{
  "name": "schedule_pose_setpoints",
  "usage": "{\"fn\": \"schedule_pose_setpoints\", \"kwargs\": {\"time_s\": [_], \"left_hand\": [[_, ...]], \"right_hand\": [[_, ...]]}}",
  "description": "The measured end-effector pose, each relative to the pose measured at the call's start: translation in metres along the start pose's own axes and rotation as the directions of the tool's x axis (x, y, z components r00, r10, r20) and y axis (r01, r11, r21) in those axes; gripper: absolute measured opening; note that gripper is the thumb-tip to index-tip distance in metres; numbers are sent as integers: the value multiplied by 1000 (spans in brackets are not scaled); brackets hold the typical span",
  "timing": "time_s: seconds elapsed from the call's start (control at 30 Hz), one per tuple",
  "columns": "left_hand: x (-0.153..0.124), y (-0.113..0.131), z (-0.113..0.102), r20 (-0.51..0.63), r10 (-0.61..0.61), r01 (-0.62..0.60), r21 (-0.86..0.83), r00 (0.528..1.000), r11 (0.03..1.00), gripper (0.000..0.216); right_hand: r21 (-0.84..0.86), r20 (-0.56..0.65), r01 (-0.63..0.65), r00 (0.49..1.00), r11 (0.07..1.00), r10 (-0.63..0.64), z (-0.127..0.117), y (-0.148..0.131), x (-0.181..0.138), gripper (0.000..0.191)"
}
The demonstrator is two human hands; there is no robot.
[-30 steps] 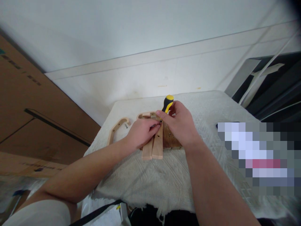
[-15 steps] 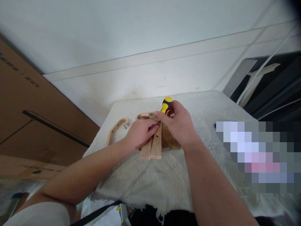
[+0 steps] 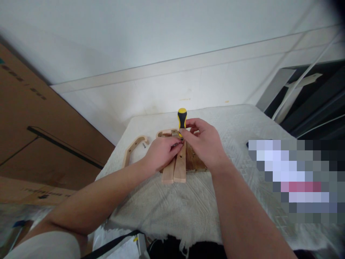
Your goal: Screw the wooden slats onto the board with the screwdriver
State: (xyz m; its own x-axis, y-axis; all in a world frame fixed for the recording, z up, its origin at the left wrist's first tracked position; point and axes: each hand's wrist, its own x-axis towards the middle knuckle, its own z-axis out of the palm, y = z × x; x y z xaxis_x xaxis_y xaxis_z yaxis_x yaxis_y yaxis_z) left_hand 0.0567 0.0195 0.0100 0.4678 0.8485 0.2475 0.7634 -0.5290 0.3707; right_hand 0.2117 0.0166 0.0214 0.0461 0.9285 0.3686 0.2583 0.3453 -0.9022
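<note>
Wooden pieces lie before you on the cloth. At left, a hooked piece lies apart, unfastened, a loose screw beside it. Further right, two straight lengths sit side by side partly over a brown board; how far the fastening there has got, you can't tell. Your left hand, thumb and finger pinched together, seems to grip a small metal part; your right, half curled, lightly holds the upright screwdriver.

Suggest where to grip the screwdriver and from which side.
Likely the handle of the screwdriver, at its narrow waist, coming from the right: it stands nearly upright, handle up, while the left hand crowds it low down on the left.
</note>
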Motion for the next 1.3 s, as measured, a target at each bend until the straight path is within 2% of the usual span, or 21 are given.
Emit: {"fn": "schedule_pose_setpoints", "kwargs": {"time_s": [0.17,0.27,0.43,0.67,0.8,0.93,1.17,1.3], "left_hand": [[0,2,-1,15,-10,10,4,1000,1000,24],[0,2,-2,7,1,-1,-5,1000,1000,24],[-1,3,-1,-15,17,-17,-18,1000,1000,23],[-1,3,-2,-22,20,-20,-9,1000,1000,23],[-1,3,-2,-19,15,-15,-15,1000,1000,23],[-1,2,-1,-25,14,-14,-4,1000,1000,22],[-1,3,-2,-9,13,-13,16,1000,1000,23],[-1,3,-1,-13,6,-6,10,1000,1000,23]], "right_hand": [[-37,-85,1,996,999,-4,2,3,2,24],[-15,-25,-1,1000,1000,0,1,1,1,23],[-30,64,78,995,997,-76,-2,-1,-1,21],[-139,-96,16,995,990,-30,2,3,0,26],[-52,-19,74,997,996,-75,-1,2,0,16],[-40,41,112,993,993,-111,-3,2,0,16],[-98,-58,80,995,992,-86,3,7,2,20],[-66,-21,114,993,991,-115,2,7,1,21]]}}
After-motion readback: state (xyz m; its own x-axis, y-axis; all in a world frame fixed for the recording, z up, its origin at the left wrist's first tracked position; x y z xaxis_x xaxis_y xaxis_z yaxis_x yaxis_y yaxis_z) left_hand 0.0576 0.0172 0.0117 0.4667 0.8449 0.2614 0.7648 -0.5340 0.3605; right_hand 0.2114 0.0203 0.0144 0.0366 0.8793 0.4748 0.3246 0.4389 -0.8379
